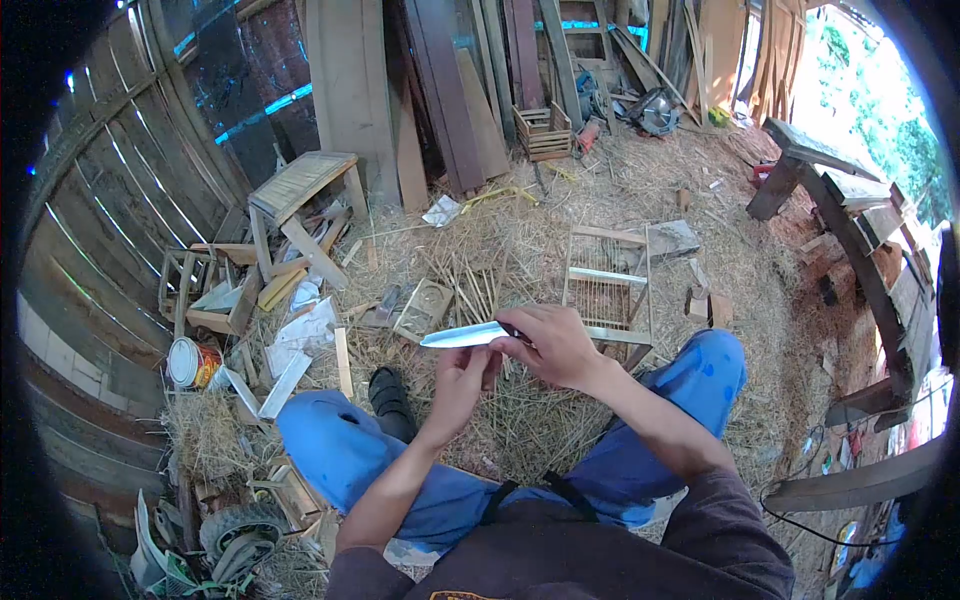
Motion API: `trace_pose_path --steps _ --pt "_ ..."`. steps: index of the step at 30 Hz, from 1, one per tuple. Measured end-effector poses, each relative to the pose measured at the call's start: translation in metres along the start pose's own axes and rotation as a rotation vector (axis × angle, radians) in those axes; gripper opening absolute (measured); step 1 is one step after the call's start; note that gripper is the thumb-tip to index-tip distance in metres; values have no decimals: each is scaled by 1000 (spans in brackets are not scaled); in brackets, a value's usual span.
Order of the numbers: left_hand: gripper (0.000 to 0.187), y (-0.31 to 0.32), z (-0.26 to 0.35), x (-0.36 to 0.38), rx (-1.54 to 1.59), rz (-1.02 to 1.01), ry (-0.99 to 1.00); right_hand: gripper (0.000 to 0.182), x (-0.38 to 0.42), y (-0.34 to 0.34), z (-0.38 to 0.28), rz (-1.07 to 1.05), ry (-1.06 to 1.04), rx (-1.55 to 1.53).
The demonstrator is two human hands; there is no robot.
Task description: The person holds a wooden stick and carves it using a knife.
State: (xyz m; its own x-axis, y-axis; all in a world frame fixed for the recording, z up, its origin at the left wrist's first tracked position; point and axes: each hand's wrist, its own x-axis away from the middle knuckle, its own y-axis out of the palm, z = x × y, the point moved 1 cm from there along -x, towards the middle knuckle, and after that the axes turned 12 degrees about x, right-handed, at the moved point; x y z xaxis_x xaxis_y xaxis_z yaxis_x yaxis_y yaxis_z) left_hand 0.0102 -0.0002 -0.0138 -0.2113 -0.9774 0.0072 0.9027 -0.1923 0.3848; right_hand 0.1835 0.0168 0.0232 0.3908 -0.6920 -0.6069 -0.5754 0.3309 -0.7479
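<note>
My right hand point(548, 345) is closed round the handle of a knife point(462, 336), whose broad, bright blade points left. Just below the blade, my left hand point(464, 382) has its fingers curled and pressed together near the right hand's fingertips. Whatever it pinches, if anything, is hidden. On the ground beyond my hands lies a bundle of thin sticks point(472, 290). A wooden frame with thin bars point(607, 278) rests to their right. Left of the sticks is a small wooden piece with a round hole point(424, 308).
A small wooden table point(303, 185) stands at the left, with a paint can point(188, 362) nearer me. Planks point(445, 90) lean at the back beside a slatted crate point(543, 132). A wooden bench point(868, 225) stands at the right. Straw and scraps cover the floor.
</note>
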Motion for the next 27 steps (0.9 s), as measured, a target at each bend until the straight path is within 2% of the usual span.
trace_pose_path --steps 5,8,12,20,22,23,25,27 --pt "18 -6 -10 0 6 -22 -10 34 4 -1 1 -43 -13 26" --pt "16 -6 -10 1 45 -49 -78 36 5 -3 -1 -83 -34 41" --pt "26 -11 -13 4 158 -128 -241 38 4 -9 4 -21 -107 87" --pt "25 3 -1 8 138 -137 -140 35 -1 -25 6 -7 -125 205" --pt "25 1 3 9 207 -200 -168 33 -5 -33 18 109 28 254" --pt "26 2 1 14 137 -217 -177 32 -8 -40 28 167 104 279" --pt "27 6 -8 29 4 -254 -201 31 -14 -71 56 283 386 261" --pt "27 8 -5 25 6 -239 -167 32 -10 -84 60 275 438 334"
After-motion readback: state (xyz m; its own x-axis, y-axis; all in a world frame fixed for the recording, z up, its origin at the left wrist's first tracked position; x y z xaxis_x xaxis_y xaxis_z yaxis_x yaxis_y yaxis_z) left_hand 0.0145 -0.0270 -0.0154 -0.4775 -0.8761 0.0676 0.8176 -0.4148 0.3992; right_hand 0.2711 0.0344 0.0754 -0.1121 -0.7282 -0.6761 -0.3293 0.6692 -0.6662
